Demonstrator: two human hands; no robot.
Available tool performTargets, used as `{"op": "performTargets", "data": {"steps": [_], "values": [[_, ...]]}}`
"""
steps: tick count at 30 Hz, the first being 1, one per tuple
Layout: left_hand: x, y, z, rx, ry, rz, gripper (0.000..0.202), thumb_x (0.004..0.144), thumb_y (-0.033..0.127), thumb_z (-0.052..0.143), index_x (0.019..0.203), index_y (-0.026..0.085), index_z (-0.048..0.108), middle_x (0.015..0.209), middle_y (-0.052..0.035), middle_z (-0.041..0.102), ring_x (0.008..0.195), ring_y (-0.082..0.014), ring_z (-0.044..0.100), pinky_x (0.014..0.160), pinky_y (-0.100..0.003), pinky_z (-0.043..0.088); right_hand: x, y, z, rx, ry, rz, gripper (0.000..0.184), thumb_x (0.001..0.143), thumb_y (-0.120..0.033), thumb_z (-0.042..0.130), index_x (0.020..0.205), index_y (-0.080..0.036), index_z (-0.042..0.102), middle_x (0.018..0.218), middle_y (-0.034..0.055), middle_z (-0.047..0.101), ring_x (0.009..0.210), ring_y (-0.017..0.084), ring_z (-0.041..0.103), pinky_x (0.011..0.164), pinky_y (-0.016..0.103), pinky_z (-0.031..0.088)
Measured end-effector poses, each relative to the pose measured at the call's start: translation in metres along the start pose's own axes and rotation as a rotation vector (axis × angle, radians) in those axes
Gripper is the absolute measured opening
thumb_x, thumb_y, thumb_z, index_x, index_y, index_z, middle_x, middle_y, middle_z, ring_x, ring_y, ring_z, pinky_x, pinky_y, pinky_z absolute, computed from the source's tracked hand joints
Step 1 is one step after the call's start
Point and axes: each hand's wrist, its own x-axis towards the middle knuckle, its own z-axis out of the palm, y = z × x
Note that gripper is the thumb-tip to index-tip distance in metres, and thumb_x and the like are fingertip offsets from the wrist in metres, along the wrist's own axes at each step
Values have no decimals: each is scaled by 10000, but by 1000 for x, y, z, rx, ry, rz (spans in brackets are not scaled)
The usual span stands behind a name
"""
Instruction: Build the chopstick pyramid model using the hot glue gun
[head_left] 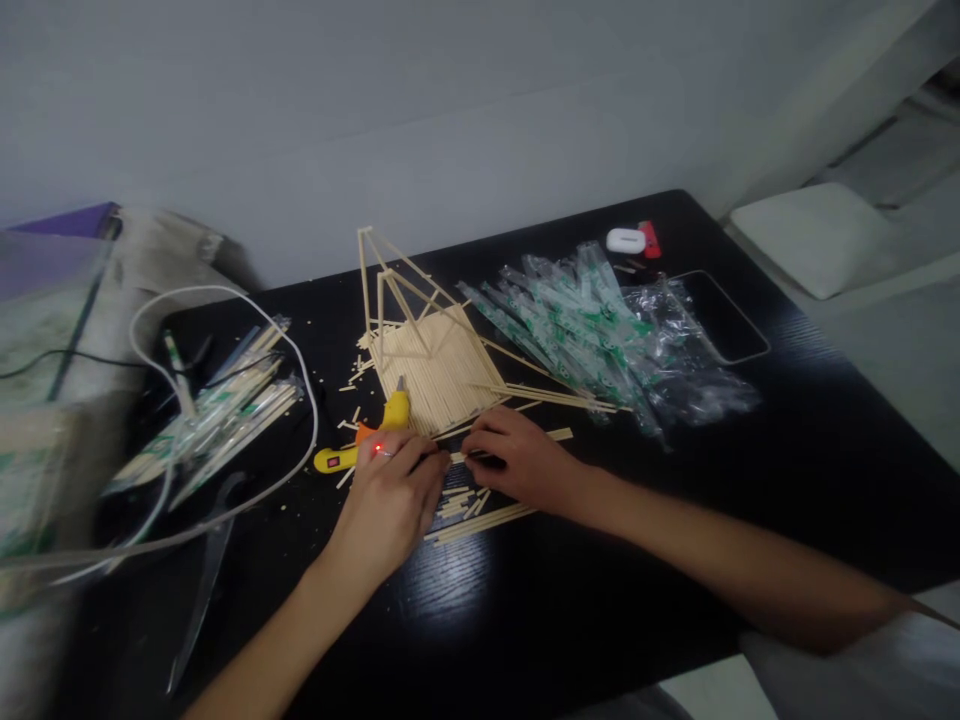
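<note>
Close together over the black table, my left hand [394, 485] and my right hand [517, 460] are closed in a pinch on a thin wooden stick [457, 457], mostly covered by fingers. Behind my left hand lies a yellow glue gun [396, 410], its nozzle pointing away. Beyond the hands a mat of sticks side by side [439, 385] carries an upright stick frame [397, 290] with sloping members. Short cut pieces [455, 503] and longer sticks [487, 521] lie just below my fingers.
Green-and-clear plastic wrappers [577, 320] are heaped at the right, near a white case [625, 240] and a red item [649, 239]. Wrapped sticks [240, 405] lie left. A white cable [306, 370] loops past a clear curved strip [206, 580]. The wall [420, 120] stands behind.
</note>
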Motion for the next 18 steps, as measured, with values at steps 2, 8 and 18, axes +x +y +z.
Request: {"op": "performTargets", "data": {"steps": [2,8,18], "values": [[1,0,1,-5,-6,-25,172,1029,137,585,1011,204,742,1029,-57,754,995,-267,603,951,-436,378,0,0,0,7,2,2,69,942,-104,728,956,-172,728,924,59,689,908,218,632,864,361,537],[4,-1,6,-52,-11,-144,147,1047,193,605,966,211,727,1013,-50,737,1002,-274,577,898,-427,360,0,0,-1,14,4,-9,62,945,-99,721,961,-158,732,926,68,688,910,219,630,857,358,539],[8,-2,7,-37,-42,-155,156,1032,186,614,939,202,738,1048,-68,739,1009,-285,591,878,-444,365,0,0,-1,38,-6,19,73,927,-94,735,939,-165,726,922,60,685,908,219,627,856,353,528]]}}
